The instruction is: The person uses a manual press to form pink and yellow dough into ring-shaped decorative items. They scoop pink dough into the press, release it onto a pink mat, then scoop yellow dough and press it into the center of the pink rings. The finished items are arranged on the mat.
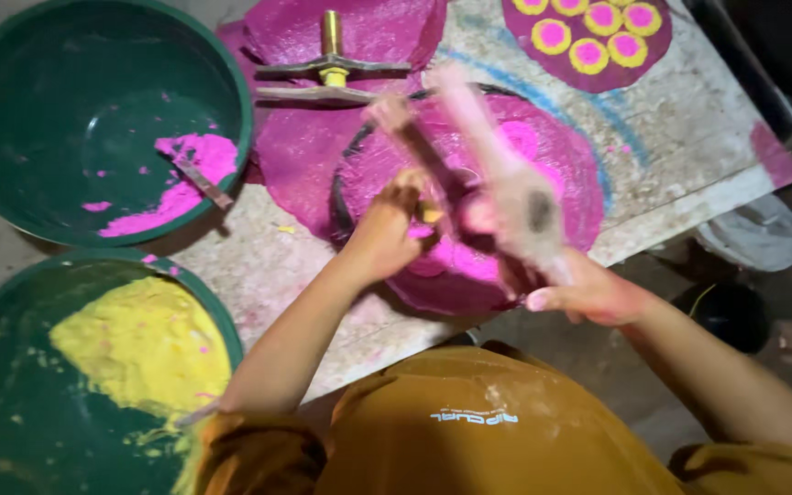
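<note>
My left hand (pixel 389 229) reaches over a round pink-stained mould (pixel 543 165) on the work table (pixel 680 137), fingers closed near a small yellow bit; what it holds is blurred. My right hand (pixel 584 291) grips the long pink-dusted handle (pixel 497 165) of a hand press, which slants up and left across the mould. A second blurred bar (pixel 414 142) runs beside it. Bright pink powder (pixel 469 261) lies in the mould.
A green basin (pixel 11 110) with pink powder and a scoop sits at top left. Another green basin (pixel 2 412) with yellow powder is at bottom left. A brass screw fitting (pixel 332 60) rests on pink sheets. Yellow-and-pink discs (pixel 588 32) lie top right.
</note>
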